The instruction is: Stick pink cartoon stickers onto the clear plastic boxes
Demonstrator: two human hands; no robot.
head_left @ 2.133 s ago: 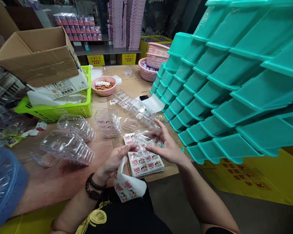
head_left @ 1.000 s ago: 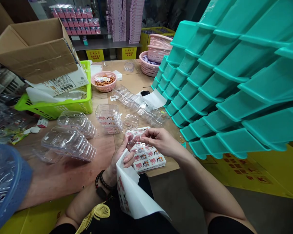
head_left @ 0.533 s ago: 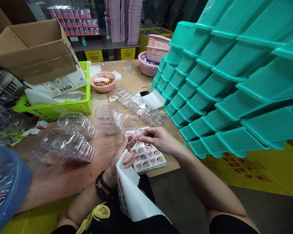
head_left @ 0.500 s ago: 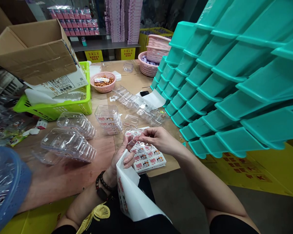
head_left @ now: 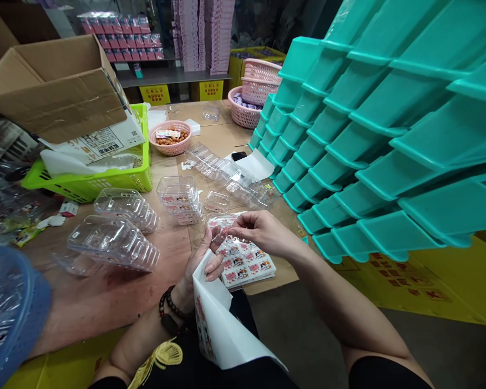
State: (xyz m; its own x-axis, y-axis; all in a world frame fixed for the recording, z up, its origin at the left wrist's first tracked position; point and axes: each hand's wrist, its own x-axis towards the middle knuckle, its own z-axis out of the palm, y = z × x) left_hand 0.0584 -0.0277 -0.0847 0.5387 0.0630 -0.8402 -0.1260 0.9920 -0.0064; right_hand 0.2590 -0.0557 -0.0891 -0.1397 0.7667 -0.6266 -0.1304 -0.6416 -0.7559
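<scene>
My left hand point(head_left: 202, 263) is closed on a folded-over white sticker sheet point(head_left: 233, 337), which hangs down over my lap. The same hand steadies a small clear plastic box point(head_left: 217, 233) between thumb and fingers. My right hand point(head_left: 261, 232) pinches a small clear sticker point(head_left: 225, 230) with reddish print at the box, its edges partly hidden by the fingertips. Beneath both hands lies a stack of sticker sheets point(head_left: 247, 265) printed with cats and pink lettering. Just beyond it rests one clear box point(head_left: 217, 201), beside a stack of stickered clear boxes point(head_left: 181, 200).
Nested clear boxes point(head_left: 113, 240) lie at left, near a blue basket point(head_left: 40, 302) and a green basket point(head_left: 133, 178) under a carton point(head_left: 56, 86). Teal bins point(head_left: 348, 140) tower at right. A pink basket point(head_left: 170, 146), a phone point(head_left: 238, 156) and a clear box row point(head_left: 227, 173) sit farther back.
My right fingertips have shifted very slightly left at the box, and the reddish print there shows less. The left hand and the sheet stay nearly still.
</scene>
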